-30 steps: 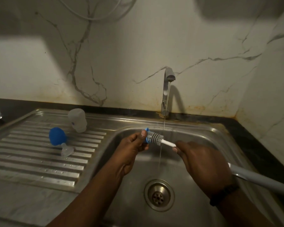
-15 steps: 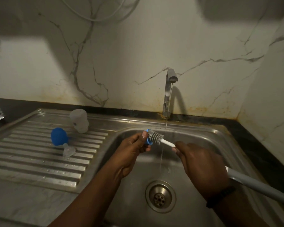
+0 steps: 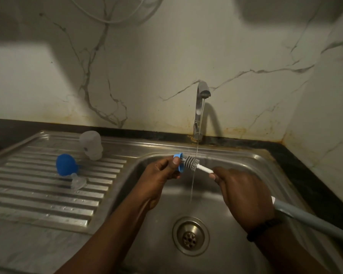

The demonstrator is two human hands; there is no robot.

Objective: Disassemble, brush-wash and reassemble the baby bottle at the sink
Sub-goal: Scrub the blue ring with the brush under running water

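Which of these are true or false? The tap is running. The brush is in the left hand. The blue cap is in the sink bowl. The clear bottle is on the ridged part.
1. Water runs from the tap: true.
2. The left hand holds the brush: false, the right hand does; the left holds a blue ring.
3. The blue cap lies in the sink bowl: false, on the drainboard.
4. The clear bottle sits on the drainboard: true.

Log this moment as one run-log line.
step: scrubbing | left hand: pinches blue plastic collar ring | right hand: grips grey ribbed bottle brush | tap: running
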